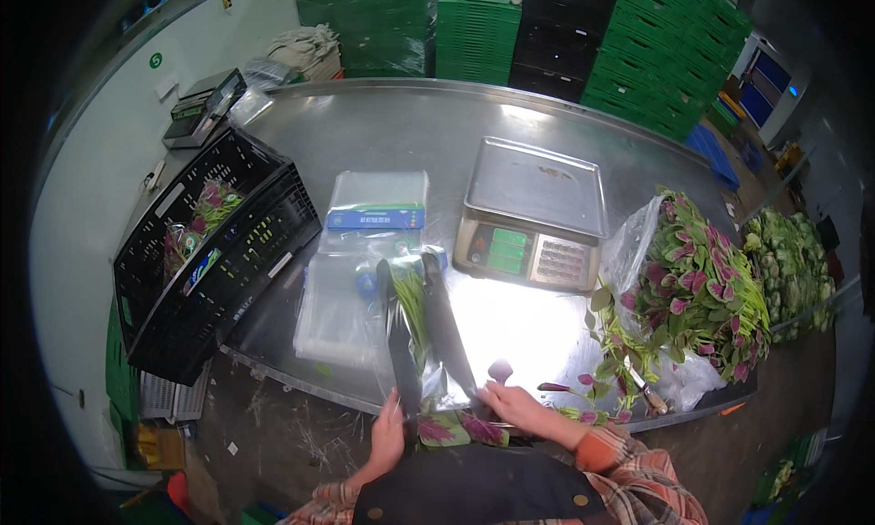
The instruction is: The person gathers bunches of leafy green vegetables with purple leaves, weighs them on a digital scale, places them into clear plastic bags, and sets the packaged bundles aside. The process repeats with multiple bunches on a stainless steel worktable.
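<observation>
Before me is a clear plastic bag [441, 378] with dark side panels, holding green stems [412, 303]. Red and green amaranth leaves [444, 430] stick out of its near end, close to my apron. My left hand [388, 426] is at the bag's near left edge; its fingers are partly hidden, so its grip is unclear. At the near right corner, my right hand [511, 403] pinches the bag's edge. Beyond the bag lie stacks of flat clear bags [338, 313] with a blue and green printed band. A single purple leaf [500, 370] rests beside my right hand.
A digital scale [536, 186] stands on the steel table [383, 128]. A black crate [225, 286] with bagged greens tilts at the left. At the right lie a large amaranth heap [704, 286], a knife [646, 388] near the edge, and more green vegetables [793, 272]. Green crates [663, 53] are stacked behind.
</observation>
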### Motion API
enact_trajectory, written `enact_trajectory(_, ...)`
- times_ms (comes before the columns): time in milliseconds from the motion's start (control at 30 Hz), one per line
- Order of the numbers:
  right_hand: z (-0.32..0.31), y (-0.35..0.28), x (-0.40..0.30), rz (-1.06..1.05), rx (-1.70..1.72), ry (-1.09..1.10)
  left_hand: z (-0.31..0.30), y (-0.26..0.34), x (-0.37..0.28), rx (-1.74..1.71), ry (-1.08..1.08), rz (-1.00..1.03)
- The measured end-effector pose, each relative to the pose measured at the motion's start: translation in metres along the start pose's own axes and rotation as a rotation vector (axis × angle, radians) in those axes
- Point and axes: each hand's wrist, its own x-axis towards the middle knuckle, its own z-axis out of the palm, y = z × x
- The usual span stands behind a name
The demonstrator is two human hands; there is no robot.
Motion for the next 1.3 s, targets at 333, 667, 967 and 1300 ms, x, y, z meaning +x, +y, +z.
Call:
enact_trajectory(333,-0.124,-0.122,0.032,-0.331,-0.072,0.296,-0.034,0.244,0.036,-0.132,0.008,0.369)
enact_trajectory(667,-0.208,-0.243,-0.056,-0.348,0.198,0.124,-0.077,0.355,0.006,-0.619,-0.225,0.607)
enact_trajectory(967,-0.215,-0.259,-0.036,-0.851,-0.587,0.27,-0.052,0.355,0.052,-0.513,-0.547,0.243)
enact_trajectory(1300,-0.186,-0.278,-0.017,-0.277,-1.126,-0.219,0.022,0.231,0.089,-0.331,-0.484,0.564)
